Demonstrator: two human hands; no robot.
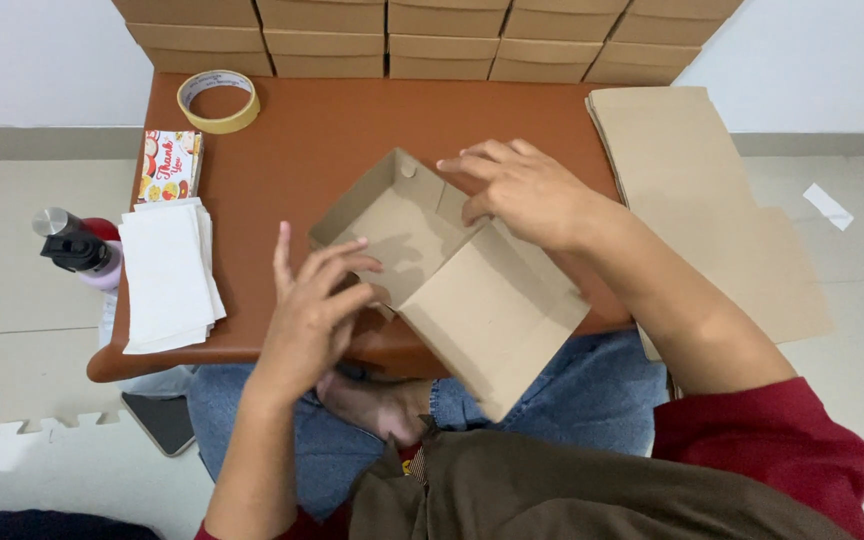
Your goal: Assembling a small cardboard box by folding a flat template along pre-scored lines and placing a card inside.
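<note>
A half-folded brown cardboard box (422, 240) is seen on a low brown table (322, 130), at the table's near edge, with its open lid flap hanging past that edge over the knees in blue jeans. The box is held between the two hands.

The right hand (522, 190) is laid on the far right wall of the box, just beyond the lid's fold; its fingers are spread and pressed flat against the cardboard, the fingertips pointing toward the box's far corner. Nothing is pinched by it.

The left hand (317, 300) is placed at the near left side of the box, against the front wall. Its fingers are loosely spread and curled, the tips touching the wall's edge; whether the cardboard is gripped there cannot be told.

Left of the box, well apart from it, a stack of white paper sheets (167, 275) is laid on the table, with a small pile of printed cards (169, 165) just beyond it. Farther back on the left, a roll of tape (218, 100) is seen. Right of the box, a pile of flat unfolded cardboard blanks (692, 200) is spread over the table's right edge. Behind the box, finished boxes (432, 40) are stacked in rows. Left of the table, on the floor, a bottle with a black cap (77, 250) is lying.
</note>
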